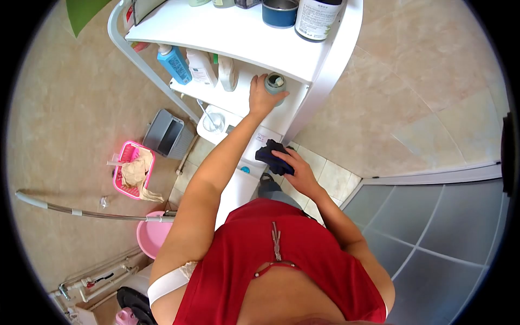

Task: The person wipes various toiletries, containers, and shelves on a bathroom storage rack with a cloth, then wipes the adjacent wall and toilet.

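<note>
My left hand (262, 101) reaches onto the second shelf of the white rack, fingers and thumb wrapped round a greyish-green jar (276, 82). The jar stands upright; its dark mouth shows something whitish inside. Lower and to the right, my right hand (298, 169) grips a crumpled dark cloth (270, 157) in front of the rack. To the left of the jar on the same shelf stand a white bottle (227, 75), another white bottle (201, 69) and a blue bottle (174, 65).
The white rack (233, 46) holds a blue pot (279, 13) and a large labelled bottle (317, 20) on top. At left are a grey bin (167, 134), a pink basket (128, 188) with cloth and a pink basin (151, 236). A frosted glass panel (449, 233) stands at right.
</note>
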Demonstrator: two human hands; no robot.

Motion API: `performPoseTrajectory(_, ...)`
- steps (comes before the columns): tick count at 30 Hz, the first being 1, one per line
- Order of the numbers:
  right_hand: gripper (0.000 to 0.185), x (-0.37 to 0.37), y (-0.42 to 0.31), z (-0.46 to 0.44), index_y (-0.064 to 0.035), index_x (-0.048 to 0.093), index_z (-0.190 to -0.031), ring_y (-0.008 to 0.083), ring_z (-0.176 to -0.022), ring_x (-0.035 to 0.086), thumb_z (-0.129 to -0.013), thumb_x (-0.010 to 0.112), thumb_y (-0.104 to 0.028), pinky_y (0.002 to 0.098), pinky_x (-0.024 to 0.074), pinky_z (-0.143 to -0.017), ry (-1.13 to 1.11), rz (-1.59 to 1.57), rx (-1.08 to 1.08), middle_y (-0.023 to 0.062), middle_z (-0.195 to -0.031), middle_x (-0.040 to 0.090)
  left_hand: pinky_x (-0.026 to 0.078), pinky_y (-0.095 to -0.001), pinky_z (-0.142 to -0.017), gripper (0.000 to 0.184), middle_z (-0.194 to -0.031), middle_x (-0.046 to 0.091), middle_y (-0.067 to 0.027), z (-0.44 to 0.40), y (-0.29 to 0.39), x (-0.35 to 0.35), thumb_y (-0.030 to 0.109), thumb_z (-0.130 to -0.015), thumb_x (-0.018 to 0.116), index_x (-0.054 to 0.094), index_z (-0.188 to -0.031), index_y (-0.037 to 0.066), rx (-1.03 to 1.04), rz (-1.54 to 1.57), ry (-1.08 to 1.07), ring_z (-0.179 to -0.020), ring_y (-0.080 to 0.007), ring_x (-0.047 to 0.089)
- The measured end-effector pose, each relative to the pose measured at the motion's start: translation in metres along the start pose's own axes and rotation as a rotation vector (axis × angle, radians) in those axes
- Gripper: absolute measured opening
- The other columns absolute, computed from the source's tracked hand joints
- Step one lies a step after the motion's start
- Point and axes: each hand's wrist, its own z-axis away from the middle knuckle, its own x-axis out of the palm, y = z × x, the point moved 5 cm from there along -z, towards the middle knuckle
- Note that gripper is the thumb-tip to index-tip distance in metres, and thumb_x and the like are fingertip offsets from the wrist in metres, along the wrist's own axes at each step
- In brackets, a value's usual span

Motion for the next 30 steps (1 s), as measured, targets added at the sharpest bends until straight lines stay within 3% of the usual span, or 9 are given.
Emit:
performPoseTrajectory(3,0.071,-0.001,0.004,-0.001,-0.022,0.053,-0.134,0.0416,-0.121,0.051,-0.07,0.061,0.008,0.0399,0.045,-0.099,0.004,-0.024,0.004,0.0244,-0.138,0.045,0.046,-0.0426,-0.096,0.086,-0.128,0.05,-0.0232,0.0,0.004,-0.002,0.037,-0.058,0.087,0.05,-0.126,0.0,-0.069,0.048,-0.053,-0.117,-0.0389,0.052)
performPoseTrajectory(7,0.071,0.001,0.005,-0.003,-0.0227,0.053,-0.135,0.0413,-0.119,0.052,-0.07,0.062,0.007,0.0393,0.0466,-0.097,0.008,-0.019,-0.009,0.0234,-0.138,0.045,0.048,-0.0414,-0.092,0.076,-0.12,0.057,-0.0199,0.007,-0.001,-0.007,0.032,-0.06,0.086,0.053,-0.121,0.0,0.017,0.063,0.043,-0.11,-0.0359,0.057)
performPoseTrajectory(8,0.072,0.002,0.005,-0.004,-0.0228,0.053,-0.135,0.0411,-0.119,0.052,-0.07,0.062,0.007,0.0392,0.0464,-0.098,0.006,-0.016,-0.019,0.0232,-0.138,0.045,0.049,-0.0377,-0.089,0.066,-0.111,0.064,-0.0161,0.01,-0.003,-0.013,0.03,-0.063,0.083,0.058,-0.117,0.001,0.025,0.054,0.101,-0.102,-0.0319,0.062)
performPoseTrajectory(11,0.074,0.004,0.0,-0.007,-0.0236,0.052,-0.136,0.0401,-0.121,0.051,-0.069,0.062,0.006,0.0384,0.044,-0.101,-0.018,-0.021,-0.034,0.023,-0.137,0.046,0.05,-0.0347,-0.086,0.062,-0.11,0.066,-0.0148,0.023,0.003,-0.042,0.029,-0.064,0.083,0.059,-0.114,0.002,-0.156,0.239,0.021,-0.1,-0.028,0.064)
performPoseTrajectory(12,0.074,0.006,-0.001,-0.008,-0.0237,0.052,-0.136,0.0399,-0.121,0.051,-0.069,0.062,0.006,0.0383,0.0434,-0.101,-0.027,-0.024,-0.035,0.0229,-0.137,0.046,0.05,-0.032,-0.085,0.062,-0.11,0.066,-0.0145,0.028,0.015,-0.057,0.028,-0.067,0.083,0.058,-0.117,0.0,-0.229,0.292,-0.046,-0.098,-0.0232,0.064)
performPoseTrajectory(16,0.075,0.015,0.003,-0.009,-0.0237,0.051,-0.137,0.0393,-0.122,0.05,-0.068,0.062,0.005,0.0379,0.0424,-0.102,-0.064,0.006,-0.051,0.0221,-0.136,0.047,0.049,-0.0306,-0.086,0.07,-0.108,0.064,-0.0151,0.045,0.008,-0.097,0.029,-0.07,0.083,0.055,-0.124,-0.006,-0.277,0.445,0.114,-0.097,-0.0206,0.061)
performPoseTrajectory(20,0.074,0.017,-0.004,-0.012,-0.0231,0.052,-0.136,0.039,-0.12,0.051,-0.069,0.062,0.005,0.0379,0.0432,-0.101,-0.068,-0.012,-0.083,0.0213,-0.135,0.048,0.046,-0.0313,-0.091,0.074,-0.114,0.062,-0.0181,0.062,0.006,-0.177,0.031,-0.069,0.084,0.054,-0.125,-0.008,-0.309,0.426,0.196,-0.104,-0.0237,0.06)
performPoseTrajectory(25,0.071,0.024,-0.008,-0.012,-0.0221,0.053,-0.136,0.0388,-0.118,0.053,-0.07,0.061,0.005,0.0381,0.0445,-0.098,-0.083,-0.039,-0.108,0.0203,-0.132,0.05,0.049,-0.0325,-0.088,0.06,-0.11,0.065,-0.0147,0.045,0.079,-0.313,0.025,-0.073,0.081,0.058,-0.12,-0.007,-0.1,0.222,0.386,-0.098,-0.0218,0.063)
performPoseTrajectory(30,0.07,0.04,-0.014,-0.016,-0.0225,0.053,-0.135,0.0386,-0.115,0.054,-0.072,0.061,0.006,0.0376,0.0458,-0.096,-0.139,-0.015,-0.154,0.0195,-0.131,0.051,0.052,-0.0309,-0.083,0.054,-0.102,0.069,-0.0124,-0.022,0.159,-0.342,0.026,-0.072,0.083,0.064,-0.112,-0.004,0.215,0.386,0.296,-0.09,-0.0194,0.066)
